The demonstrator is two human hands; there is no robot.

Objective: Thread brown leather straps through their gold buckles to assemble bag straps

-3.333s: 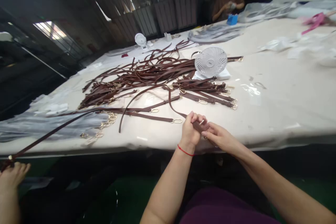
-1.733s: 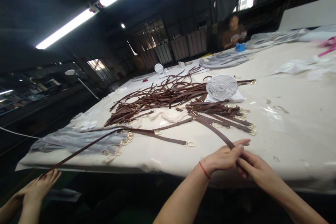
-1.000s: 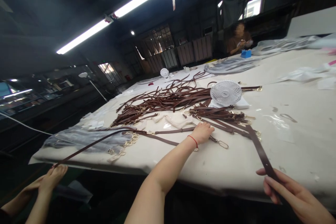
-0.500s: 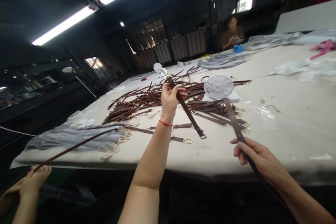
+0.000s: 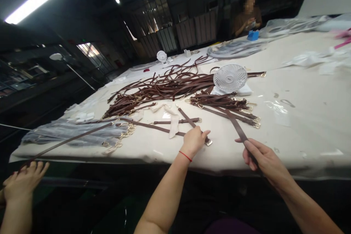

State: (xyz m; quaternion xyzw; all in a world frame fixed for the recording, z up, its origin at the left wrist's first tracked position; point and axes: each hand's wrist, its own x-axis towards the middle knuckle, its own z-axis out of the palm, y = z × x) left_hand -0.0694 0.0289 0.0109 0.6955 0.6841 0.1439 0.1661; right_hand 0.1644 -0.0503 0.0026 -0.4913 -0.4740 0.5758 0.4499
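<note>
My left hand (image 5: 194,142) lies over a brown leather strap (image 5: 188,119) close to its metal buckle (image 5: 208,142), pressing it against the table. My right hand (image 5: 263,159) grips a second brown leather strap (image 5: 236,128), which rises from my fingers toward the far side of the table. At the lower left a bare limb (image 5: 23,182), a hand or a foot, sits by the end of a long strap (image 5: 71,137). That limb does not belong to either of my arms.
A white fan (image 5: 229,78) stands among bundled leather straps (image 5: 164,87) with gold clasps on the cream table (image 5: 301,135). A cream cloth strip (image 5: 173,126) and grey plastic sheeting (image 5: 68,129) lie nearby. A seated person (image 5: 246,18) works at the far end, beside a blue object (image 5: 252,35).
My left hand has come down from its raised position, and its strap now lies on the table. My right hand keeps its strap. The view has tilted slightly.
</note>
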